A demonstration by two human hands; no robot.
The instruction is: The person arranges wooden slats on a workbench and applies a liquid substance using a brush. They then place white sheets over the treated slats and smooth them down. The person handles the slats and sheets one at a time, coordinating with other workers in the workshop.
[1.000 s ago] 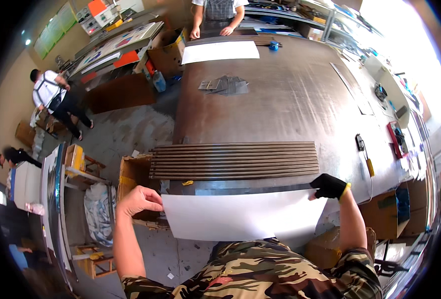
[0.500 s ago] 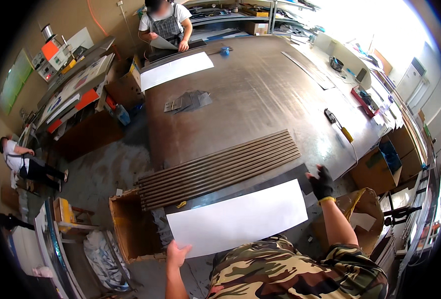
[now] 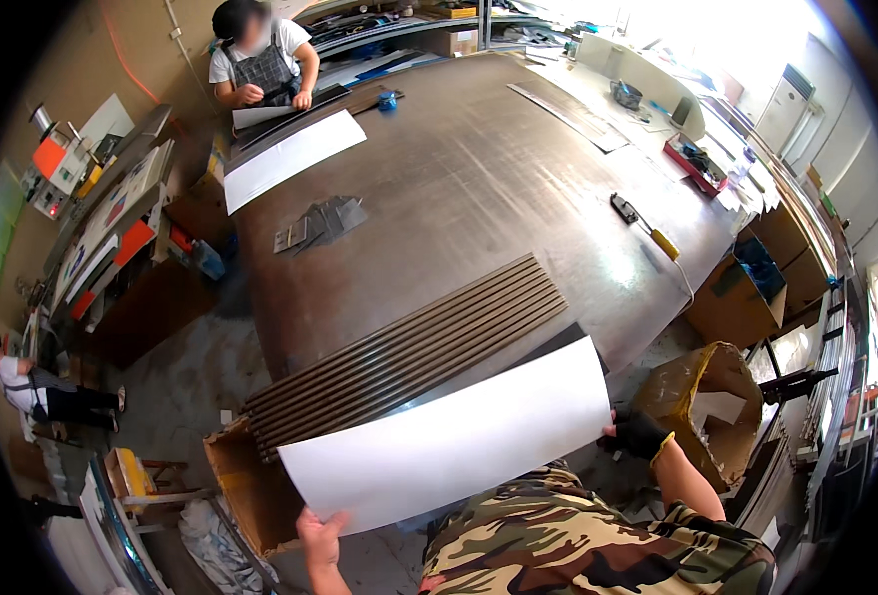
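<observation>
A long white sheet (image 3: 449,436) is held level over the near edge of the table, bowing slightly. My bare left hand (image 3: 321,534) pinches its lower left corner, thumb on top. At the right end, my right hand (image 3: 639,434), in a black fingerless glove with a yellow cuff, grips the sheet's edge; part of its fingers is hidden. Under the sheet's far side lie a dark flat sheet (image 3: 555,342) and a row of several brown ribbed strips (image 3: 409,349) set side by side.
The large brown table (image 3: 439,188) bears small grey plates (image 3: 320,226), another white sheet (image 3: 295,161) and a yellow-handled corded tool (image 3: 663,244). A co-worker (image 3: 263,64) handles a sheet at the far left. Cardboard boxes stand at left (image 3: 233,471) and right (image 3: 657,389).
My right hand has come down from the dark sheet to the white sheet's right edge and taken hold. The white sheet has lifted a little and bowed. The view has shifted right.
</observation>
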